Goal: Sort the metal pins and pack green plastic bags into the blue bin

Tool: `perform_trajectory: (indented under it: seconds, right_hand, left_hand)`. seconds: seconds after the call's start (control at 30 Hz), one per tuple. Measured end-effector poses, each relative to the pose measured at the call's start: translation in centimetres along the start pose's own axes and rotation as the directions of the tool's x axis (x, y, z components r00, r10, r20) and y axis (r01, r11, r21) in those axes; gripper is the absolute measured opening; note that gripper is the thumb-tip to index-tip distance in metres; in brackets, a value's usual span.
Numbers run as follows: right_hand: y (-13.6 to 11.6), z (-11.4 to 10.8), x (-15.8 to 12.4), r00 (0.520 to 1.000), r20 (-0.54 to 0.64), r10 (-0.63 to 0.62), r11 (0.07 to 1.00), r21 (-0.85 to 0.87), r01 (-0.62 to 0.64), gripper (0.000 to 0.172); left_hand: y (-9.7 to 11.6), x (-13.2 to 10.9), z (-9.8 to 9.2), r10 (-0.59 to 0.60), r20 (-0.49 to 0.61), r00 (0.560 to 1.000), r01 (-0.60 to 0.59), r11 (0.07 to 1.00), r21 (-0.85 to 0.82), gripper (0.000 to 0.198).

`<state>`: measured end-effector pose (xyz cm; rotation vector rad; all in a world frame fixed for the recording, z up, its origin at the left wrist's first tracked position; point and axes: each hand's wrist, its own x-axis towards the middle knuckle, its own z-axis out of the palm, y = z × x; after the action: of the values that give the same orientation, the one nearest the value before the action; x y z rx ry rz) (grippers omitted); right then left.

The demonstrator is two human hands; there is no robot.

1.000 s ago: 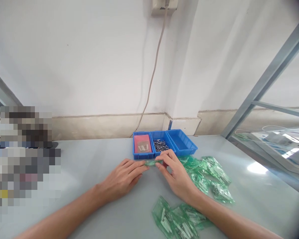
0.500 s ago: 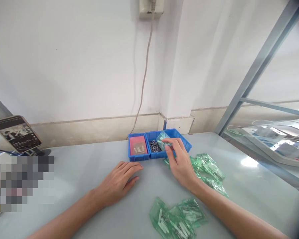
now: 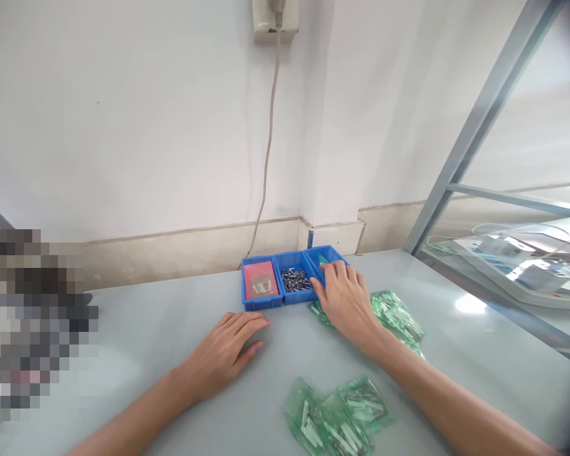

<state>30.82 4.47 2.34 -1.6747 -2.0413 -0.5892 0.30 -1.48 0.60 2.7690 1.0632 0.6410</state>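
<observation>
At the tabletop's far edge the right hand (image 3: 344, 297) curls its fingers over a green packet (image 3: 323, 258) in the right blue bin (image 3: 336, 253); pinched or released, I cannot tell; the left hand (image 3: 223, 351) lies flat, empty; the packet is best set down flat.

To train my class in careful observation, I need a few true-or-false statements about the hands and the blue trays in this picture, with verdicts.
1. The left hand lies flat on the smooth grey table top. True.
2. The right hand lies flat on the table beside the left hand. False: it reaches into the rightmost blue plastic tray.
3. The middle blue plastic tray holds small metal pins. True.
4. The flat pink sheet lies in the rightmost tray. False: it lies in the leftmost blue plastic tray.
</observation>
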Motion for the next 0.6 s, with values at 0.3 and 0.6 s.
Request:
perform_trajectory:
  seconds: [0.3, 0.6]
  right_hand:
    - [0.2, 0.5, -0.1, 1.0, 0.005, 0.013, 1.0, 0.022, -0.013, 0.04]
    - [-1.5, -0.7, -0.7, 0.99, -0.108, -0.092, 0.981, 0.16, 0.108, 0.036]
  left_hand:
    - [0.1, 0.1, -0.2, -0.009, 0.025, 1.0, 0.009, 1.0, -0.001, 0.03]
    - [0.1, 0.3, 0.1, -0.003, 0.034, 0.999, 0.004, 1.0, -0.028, 0.029]
